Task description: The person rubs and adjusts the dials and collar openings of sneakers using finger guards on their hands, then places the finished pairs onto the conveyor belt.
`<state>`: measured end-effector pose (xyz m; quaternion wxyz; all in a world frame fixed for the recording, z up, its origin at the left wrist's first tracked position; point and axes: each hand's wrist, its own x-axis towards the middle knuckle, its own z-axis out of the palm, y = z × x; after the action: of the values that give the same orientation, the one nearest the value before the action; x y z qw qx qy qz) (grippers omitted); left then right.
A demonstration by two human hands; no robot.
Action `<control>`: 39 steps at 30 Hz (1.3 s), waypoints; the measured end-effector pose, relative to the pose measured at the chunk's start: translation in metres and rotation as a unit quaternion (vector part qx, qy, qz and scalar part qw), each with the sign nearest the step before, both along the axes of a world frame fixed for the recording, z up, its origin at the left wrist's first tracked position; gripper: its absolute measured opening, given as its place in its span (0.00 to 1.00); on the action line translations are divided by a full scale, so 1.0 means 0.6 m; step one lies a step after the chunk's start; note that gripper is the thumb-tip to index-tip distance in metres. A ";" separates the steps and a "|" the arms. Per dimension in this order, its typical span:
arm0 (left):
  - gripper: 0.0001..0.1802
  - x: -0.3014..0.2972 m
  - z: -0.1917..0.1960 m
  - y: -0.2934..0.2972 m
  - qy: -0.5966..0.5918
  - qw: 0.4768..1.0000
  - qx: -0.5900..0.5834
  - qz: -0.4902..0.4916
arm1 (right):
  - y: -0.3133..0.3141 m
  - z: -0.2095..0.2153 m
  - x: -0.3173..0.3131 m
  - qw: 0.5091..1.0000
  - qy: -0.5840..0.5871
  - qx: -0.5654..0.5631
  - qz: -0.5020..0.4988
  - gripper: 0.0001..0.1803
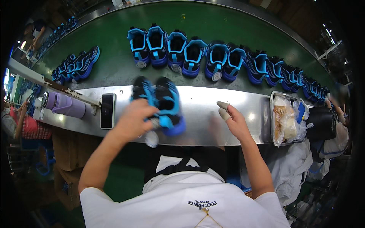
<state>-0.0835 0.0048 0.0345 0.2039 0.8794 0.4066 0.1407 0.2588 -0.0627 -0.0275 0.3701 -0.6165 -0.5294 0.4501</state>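
Observation:
A pair of black and blue sneakers stands side by side on the metal ledge in front of me, toes pointing away. My left hand [136, 121] is closed at the heel of the left sneaker [142, 89], covering much of it. Below the fingers dangles a round whitish tag [151, 139]. The right sneaker [166, 99] sits beside it, its light blue collar facing me. My right hand [235, 121] hovers over the ledge further right, holding nothing, with pale finger cots on two outstretched digits.
Across the green conveyor belt [110, 41] runs a row of similar sneakers [194, 57], with more at far left [76, 66]. A phone [107, 111] and a purple bottle [65, 104] lie left on the ledge. To the right is a metal tray [273, 125] of plastic-wrapped items. Other people work at both sides.

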 end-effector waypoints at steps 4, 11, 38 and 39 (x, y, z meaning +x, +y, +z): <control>0.15 -0.107 -0.017 0.133 0.023 0.984 0.133 0.114 | 0.117 0.062 -0.053 0.986 -0.135 0.089 0.040 0.28; 0.20 -0.271 -0.110 0.396 0.165 0.952 0.198 0.166 | 0.378 0.086 -0.182 0.902 -0.416 0.043 0.105 0.40; 0.26 -0.024 -0.118 0.480 0.131 0.989 0.071 0.022 | 0.309 -0.035 0.319 0.781 -0.607 0.136 -0.063 0.26; 0.24 0.013 -0.104 0.452 0.117 0.992 0.035 0.028 | 0.298 -0.021 0.300 0.779 -0.588 0.208 -0.067 0.25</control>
<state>-0.0758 0.2760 -0.0279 0.1199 0.8846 0.4471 0.0573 0.4387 0.1163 -0.0399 0.1354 -0.7036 -0.6819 -0.1471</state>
